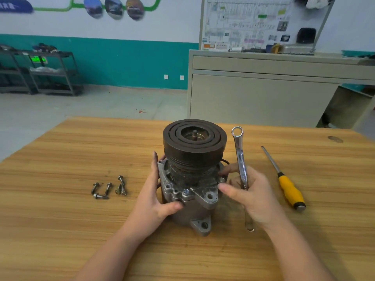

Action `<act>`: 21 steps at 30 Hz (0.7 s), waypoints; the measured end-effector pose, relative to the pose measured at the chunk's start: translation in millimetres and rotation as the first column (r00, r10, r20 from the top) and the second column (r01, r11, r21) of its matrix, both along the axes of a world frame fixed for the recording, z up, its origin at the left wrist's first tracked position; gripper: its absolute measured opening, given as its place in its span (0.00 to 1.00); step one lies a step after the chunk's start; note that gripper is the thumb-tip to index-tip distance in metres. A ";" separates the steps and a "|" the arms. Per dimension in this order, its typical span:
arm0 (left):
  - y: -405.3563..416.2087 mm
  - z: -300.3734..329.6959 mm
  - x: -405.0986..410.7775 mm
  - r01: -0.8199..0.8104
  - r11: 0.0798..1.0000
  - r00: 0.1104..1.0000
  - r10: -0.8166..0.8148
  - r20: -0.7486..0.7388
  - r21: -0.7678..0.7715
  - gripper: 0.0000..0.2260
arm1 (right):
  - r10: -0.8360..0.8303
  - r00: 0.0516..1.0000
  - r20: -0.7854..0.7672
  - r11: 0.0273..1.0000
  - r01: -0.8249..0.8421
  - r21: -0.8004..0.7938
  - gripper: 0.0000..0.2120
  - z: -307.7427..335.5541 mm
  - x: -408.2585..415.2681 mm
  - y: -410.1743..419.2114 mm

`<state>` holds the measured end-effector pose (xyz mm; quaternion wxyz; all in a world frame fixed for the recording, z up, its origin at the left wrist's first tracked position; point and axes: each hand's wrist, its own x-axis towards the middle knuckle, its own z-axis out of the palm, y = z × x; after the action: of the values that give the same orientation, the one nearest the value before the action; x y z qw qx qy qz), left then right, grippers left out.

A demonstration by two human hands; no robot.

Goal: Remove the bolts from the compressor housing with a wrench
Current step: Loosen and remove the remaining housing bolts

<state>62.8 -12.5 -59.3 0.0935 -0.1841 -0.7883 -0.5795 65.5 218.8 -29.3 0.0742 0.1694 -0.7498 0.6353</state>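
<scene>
The compressor [192, 179] stands upright on the wooden table [60, 220], its dark pulley on top. One bolt [185, 192] sits in the front flange of the housing. My left hand [156, 199] grips the housing's left side, thumb on the front. My right hand [251, 195] holds a silver wrench [240, 157] by its shaft, ring end pointing up and away; its thumb and fingertips touch the housing's right side. Several loose bolts [109, 188] lie on the table to the left.
A yellow-handled screwdriver [284, 181] lies on the table to the right of my right hand. Beyond the table's far edge stands a beige cabinet [263, 94]; metal shelves [40, 72] line the teal wall at back left.
</scene>
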 end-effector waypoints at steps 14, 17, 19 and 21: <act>-3.5 1.6 1.7 -0.008 0.999 1.000 0.008 -0.009 -0.035 0.62 | 0.098 0.991 0.093 0.978 -0.079 -0.196 0.06 -5.4 2.3 -1.4; -3.3 2.5 2.3 -0.005 0.999 1.000 0.005 -0.014 -0.034 0.61 | 0.126 0.988 0.088 0.965 -0.102 -0.242 0.10 -5.3 2.7 0.5; -3.2 3.1 2.9 -0.004 1.000 1.000 0.003 -0.012 -0.025 0.61 | 0.097 0.988 0.122 0.969 -0.066 -0.237 0.13 -5.7 1.7 -1.4; -3.3 3.1 3.4 -0.002 1.000 1.000 0.002 -0.009 -0.017 0.61 | 0.086 0.986 0.144 0.971 -0.051 -0.233 0.11 -6.5 1.0 -2.0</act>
<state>66.2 -15.8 -56.2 0.0959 -0.1868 -0.7929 -0.5721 66.6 216.8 -35.8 0.0136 0.1364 -0.6688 0.7306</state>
